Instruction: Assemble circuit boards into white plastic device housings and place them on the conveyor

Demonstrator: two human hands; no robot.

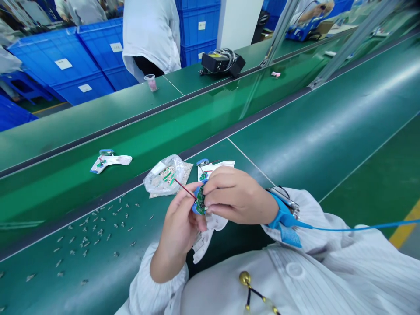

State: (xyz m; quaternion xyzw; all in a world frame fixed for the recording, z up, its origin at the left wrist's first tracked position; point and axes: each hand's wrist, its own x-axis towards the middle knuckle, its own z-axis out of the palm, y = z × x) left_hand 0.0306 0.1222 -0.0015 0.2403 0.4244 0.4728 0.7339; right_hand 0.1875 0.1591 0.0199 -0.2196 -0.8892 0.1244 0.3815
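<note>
A small green circuit board [200, 202] with a blue rim and a dark red wire is held up in front of my chest. My left hand [179, 225] grips it from the left, thumb and fingers closed on its edge. Bent and pressed together, the fingers of my right hand [238, 197] meet its right side; their tips are partly hidden. A blue strap with a cord circles my right wrist. Below the board, a white plastic shell [206, 240] shows partly behind my hands. Another white shell [225, 165] with a blue-rimmed part lies just beyond them.
An opened plastic bag [167, 177] of small parts sits beyond my left hand. Several tiny metal pieces [85, 240] are scattered on the green bench at left. On the belt lies a white shell [114, 160]. Farther off are a black device [218, 63], a cup [151, 82] and co-workers.
</note>
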